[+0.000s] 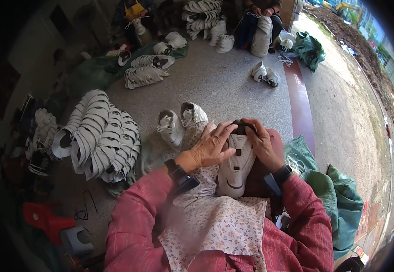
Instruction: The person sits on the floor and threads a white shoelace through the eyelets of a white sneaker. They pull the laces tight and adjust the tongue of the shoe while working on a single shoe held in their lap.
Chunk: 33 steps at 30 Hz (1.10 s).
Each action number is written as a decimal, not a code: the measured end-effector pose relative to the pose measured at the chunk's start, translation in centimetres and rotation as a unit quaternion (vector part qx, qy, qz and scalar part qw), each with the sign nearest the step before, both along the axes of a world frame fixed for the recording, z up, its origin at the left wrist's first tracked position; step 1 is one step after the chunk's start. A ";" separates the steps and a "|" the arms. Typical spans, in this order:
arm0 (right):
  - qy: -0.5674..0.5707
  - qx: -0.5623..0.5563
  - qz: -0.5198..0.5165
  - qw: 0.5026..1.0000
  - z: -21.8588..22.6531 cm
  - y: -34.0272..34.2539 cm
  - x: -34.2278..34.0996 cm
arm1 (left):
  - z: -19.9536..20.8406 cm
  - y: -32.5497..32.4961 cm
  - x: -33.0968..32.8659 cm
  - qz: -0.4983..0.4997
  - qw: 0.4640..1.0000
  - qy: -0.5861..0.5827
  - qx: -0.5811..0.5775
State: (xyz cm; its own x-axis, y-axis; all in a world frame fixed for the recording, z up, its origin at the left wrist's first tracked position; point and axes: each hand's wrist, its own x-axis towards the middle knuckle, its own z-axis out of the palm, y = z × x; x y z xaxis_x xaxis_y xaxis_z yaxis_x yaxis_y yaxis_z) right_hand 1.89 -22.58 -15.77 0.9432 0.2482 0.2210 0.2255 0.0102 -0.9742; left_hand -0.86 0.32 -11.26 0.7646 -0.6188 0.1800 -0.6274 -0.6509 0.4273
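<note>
A white shoe upper (235, 177) with small dark patches lies on my lap, its toe toward me and its dark-lined opening at the far end. My left hand (211, 144) pinches the left side of that opening between bent fingers, the thumb lying across the upper. On the opposite side my right hand (264, 144) grips the dark edge, thumb and fingers closed on it. Beneath is a flowered apron (226, 224). Just beyond my left hand, two white shoe uppers (170, 127) stand on the floor. What lies inside the opening is hidden by my fingers.
Nested white uppers (104, 136) form a large stack at left, near a red stool (47, 220). Green sacks (342, 204) and white laces (293, 164) lie at right. Two people sit at the back handling uppers, one beside a tall stack (262, 38). A pair (266, 75) rests on the floor.
</note>
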 end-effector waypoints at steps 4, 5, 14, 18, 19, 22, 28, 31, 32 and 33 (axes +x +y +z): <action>0.053 0.016 0.049 0.997 0.6 -0.4 2.4 | -2.0 -0.4 2.0 -0.003 0.992 0.092 -0.087; 0.043 0.004 0.049 0.998 0.2 -0.5 3.1 | -2.3 -0.8 2.3 -0.006 0.990 0.092 -0.104; -0.140 -0.115 -0.020 0.983 -0.2 -0.8 -1.4 | -1.0 -0.9 -1.1 -0.013 0.990 0.084 -0.112; 0.091 0.018 0.005 0.996 1.7 -5.9 -1.4 | -0.3 -1.4 -0.2 0.018 0.991 0.084 -0.100; 0.085 0.080 -0.038 0.993 2.0 -7.7 -2.3 | 0.1 -1.7 -0.1 0.010 0.995 0.054 -0.078; 0.111 0.087 -0.204 0.969 -0.2 -16.4 -5.3 | 1.2 -2.6 -0.2 0.004 0.999 0.001 -0.045; 0.374 0.012 -0.396 0.839 -18.5 -33.3 -16.6 | 1.2 -5.3 1.6 -0.005 1.000 0.014 -0.019; 0.380 -0.081 -0.380 0.840 -24.3 -33.8 -19.3 | 1.7 -6.3 1.4 0.046 0.998 0.033 0.010; 0.356 -0.127 -0.373 0.848 -25.9 -33.7 -20.0 | 1.8 -6.8 1.4 0.055 0.998 0.037 0.014; 0.304 -0.290 -0.340 0.842 -27.1 -33.9 -20.6 | 2.0 -7.3 1.3 0.063 0.997 0.048 0.002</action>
